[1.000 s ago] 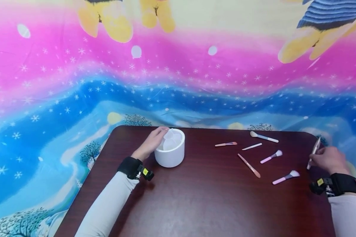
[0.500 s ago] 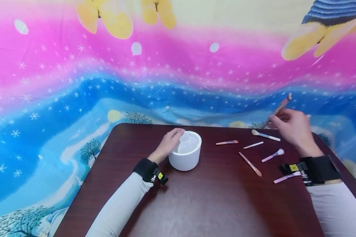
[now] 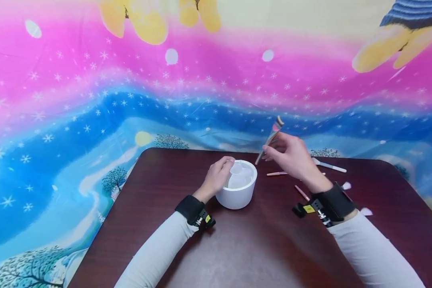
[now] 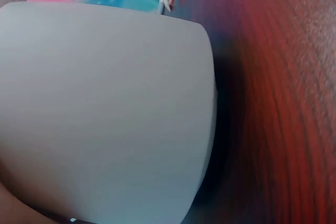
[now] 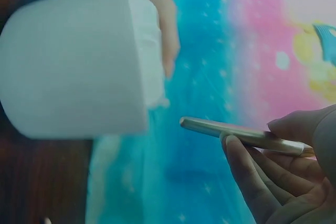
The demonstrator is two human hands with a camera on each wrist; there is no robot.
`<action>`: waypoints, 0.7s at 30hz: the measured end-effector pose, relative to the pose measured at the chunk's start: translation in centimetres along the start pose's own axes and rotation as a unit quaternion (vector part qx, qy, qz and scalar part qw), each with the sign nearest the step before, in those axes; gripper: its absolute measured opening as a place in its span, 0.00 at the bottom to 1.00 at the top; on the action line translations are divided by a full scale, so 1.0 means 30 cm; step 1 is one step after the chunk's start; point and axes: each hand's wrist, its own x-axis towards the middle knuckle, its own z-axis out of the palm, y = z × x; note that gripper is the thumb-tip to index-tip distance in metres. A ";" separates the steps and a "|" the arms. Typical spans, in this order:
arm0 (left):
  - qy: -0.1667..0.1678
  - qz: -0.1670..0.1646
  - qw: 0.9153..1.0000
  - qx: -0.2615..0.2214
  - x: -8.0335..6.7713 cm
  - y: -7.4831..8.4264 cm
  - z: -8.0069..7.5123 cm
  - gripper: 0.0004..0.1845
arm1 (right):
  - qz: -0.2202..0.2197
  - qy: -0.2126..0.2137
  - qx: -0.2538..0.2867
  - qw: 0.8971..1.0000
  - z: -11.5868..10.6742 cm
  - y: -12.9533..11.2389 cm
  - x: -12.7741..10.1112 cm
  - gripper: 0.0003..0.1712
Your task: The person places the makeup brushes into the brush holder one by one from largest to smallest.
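In the head view my left hand (image 3: 216,176) grips the far left rim of a white round brush holder (image 3: 236,197), which stands upright on the table and has clear compartments inside. The holder's smooth wall (image 4: 110,108) fills much of the left wrist view. My right hand (image 3: 296,156) pinches a makeup brush (image 3: 268,142) between thumb and fingers, bristles up, just right of and above the holder. In the right wrist view the brush's metallic handle (image 5: 226,131) points its bare end toward the holder's open top (image 5: 147,51), with a gap between them.
Several makeup brushes lie on the dark red table (image 3: 165,176) to the right, including a blue-handled brush (image 3: 332,166) and a pink brush (image 3: 301,193). My right forearm partly covers them. A patterned cloth (image 3: 216,80) hangs behind the table's far edge.
My right hand has carried the brush from the table's right edge leftward to beside the holder. My left hand and the holder have shifted rightward in the head view.
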 end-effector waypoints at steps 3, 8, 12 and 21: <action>0.002 0.006 1.000 0.011 -0.005 0.005 0.008 0.25 | -0.001 -0.017 -0.025 1.000 0.046 -0.006 0.007 0.13; 0.000 0.006 1.000 0.021 -0.007 0.010 0.012 0.27 | -0.015 -0.043 -0.042 0.998 0.089 -0.001 0.005 0.10; 0.004 0.002 1.000 0.027 -0.006 0.009 0.014 0.28 | -0.029 -0.066 -0.077 0.994 0.103 0.007 -0.002 0.09; 0.008 -0.002 1.000 0.028 -0.005 0.006 0.019 0.27 | -0.041 -0.083 -0.129 0.987 0.096 0.026 -0.012 0.12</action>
